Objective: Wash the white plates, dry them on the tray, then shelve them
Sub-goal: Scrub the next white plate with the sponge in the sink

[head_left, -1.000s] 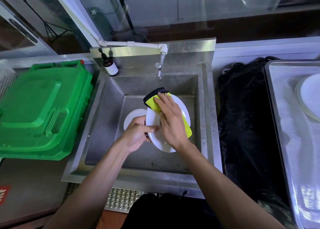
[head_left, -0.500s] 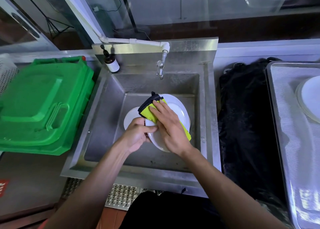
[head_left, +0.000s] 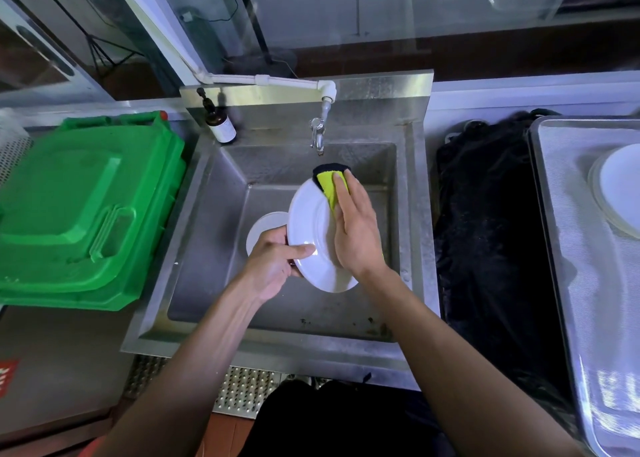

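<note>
At 8 o'clock, at the left edge, a red sign (head_left: 7,377) carries white marks too cut off to read. Above it, at 9 o'clock, lies a green bin lid (head_left: 83,211) with a moulded handle. At 11 o'clock a brown pump bottle (head_left: 221,126) stands on the back ledge of the steel sink (head_left: 207,249); its white label bears print too small to read. A white pipe (head_left: 270,82) runs across the splashback to the tap (head_left: 318,134) at 12 o'clock.

In the basin's middle the left hand (head_left: 273,264) grips a white plate (head_left: 311,235) at its lower left rim, thumb across the face and fingers curled behind. The plate is plain, glossy and round, with a shallow well and a wide rim, held tilted above the basin floor. A second white plate (head_left: 265,228) lies flat on the floor just behind it, at its 9 o'clock, partly hidden.

The right hand (head_left: 356,228) lies flat with straight fingers, pressing a yellow-and-black sponge (head_left: 329,181) against the held plate's upper right rim, at its 1 o'clock, just under the tap.

At 3 o'clock black cloth (head_left: 485,231) covers the counter. At the right edge a steel tray (head_left: 568,283) holds another white plate (head_left: 620,186), cut off by the frame.
</note>
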A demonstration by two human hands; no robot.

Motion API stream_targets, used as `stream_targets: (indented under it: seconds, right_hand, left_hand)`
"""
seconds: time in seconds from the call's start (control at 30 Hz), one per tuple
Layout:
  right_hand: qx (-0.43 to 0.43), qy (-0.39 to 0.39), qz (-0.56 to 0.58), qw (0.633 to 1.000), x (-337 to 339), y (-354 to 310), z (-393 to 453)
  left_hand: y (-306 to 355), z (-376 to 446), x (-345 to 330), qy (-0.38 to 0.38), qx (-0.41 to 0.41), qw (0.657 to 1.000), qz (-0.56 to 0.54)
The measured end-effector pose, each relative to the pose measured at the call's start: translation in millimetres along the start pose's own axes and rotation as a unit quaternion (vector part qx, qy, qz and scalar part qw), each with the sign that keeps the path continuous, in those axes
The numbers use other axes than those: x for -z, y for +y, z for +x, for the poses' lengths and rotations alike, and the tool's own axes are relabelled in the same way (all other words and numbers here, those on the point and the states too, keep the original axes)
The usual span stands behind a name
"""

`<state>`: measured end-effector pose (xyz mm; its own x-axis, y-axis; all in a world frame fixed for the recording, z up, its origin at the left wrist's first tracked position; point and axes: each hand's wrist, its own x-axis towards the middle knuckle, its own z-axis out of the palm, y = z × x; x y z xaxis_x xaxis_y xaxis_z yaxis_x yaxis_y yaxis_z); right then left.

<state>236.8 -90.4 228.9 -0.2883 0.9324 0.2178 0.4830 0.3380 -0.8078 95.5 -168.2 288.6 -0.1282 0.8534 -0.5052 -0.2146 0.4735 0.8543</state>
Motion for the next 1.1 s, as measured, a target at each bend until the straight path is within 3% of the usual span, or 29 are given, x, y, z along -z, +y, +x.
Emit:
stream_targets:
  seconds: [0.2, 0.7, 1.1]
  right_hand:
    - [-0.110, 0.017, 0.006, 0.994, -1.0, 3.9, -2.2]
    - [-0.254, -0.007, -0.005, 0.967, -17.3, -7.2, -14.0]
    - [-0.199, -0.022, -0.032, 0.979, -47.1, -42.3, -8.7]
  left_hand:
    - [-14.1, 0.2, -6.6, 0.038, 0.000, 0.999, -0.012]
    - [-31.7, 33.1, 10.7, 0.018, 0.042, 0.996, -0.078]
    - [-8.6, 74.2, 32.1, 0.019, 0.068, 0.985, -0.156]
